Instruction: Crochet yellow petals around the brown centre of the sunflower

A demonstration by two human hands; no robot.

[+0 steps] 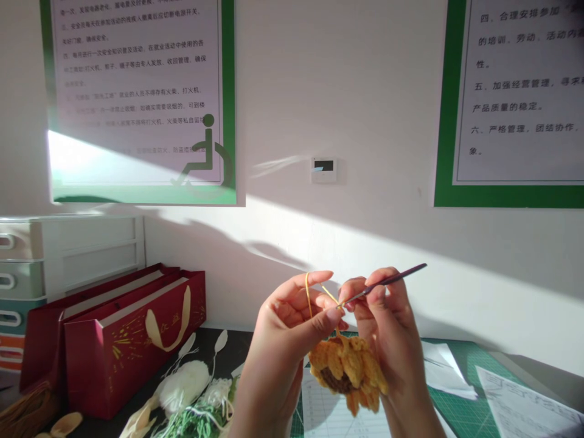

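My left hand [285,328] is raised, with a strand of yellow yarn [309,295] looped over its index finger and pinched near the fingertips. My right hand [383,322] grips a slim crochet hook [387,281] with a dark purple handle, its tip meeting the yarn between my hands. A crocheted sunflower [349,371] with yellow petals and a brown centre hangs just below both hands, partly hidden by my left hand.
Red gift bags [132,328] stand against the wall beside a white drawer unit [68,261]. White and green crochet pieces [187,389] lie on the dark table [205,347]. A green cutting mat [460,377] with papers [524,401] lies to the right.
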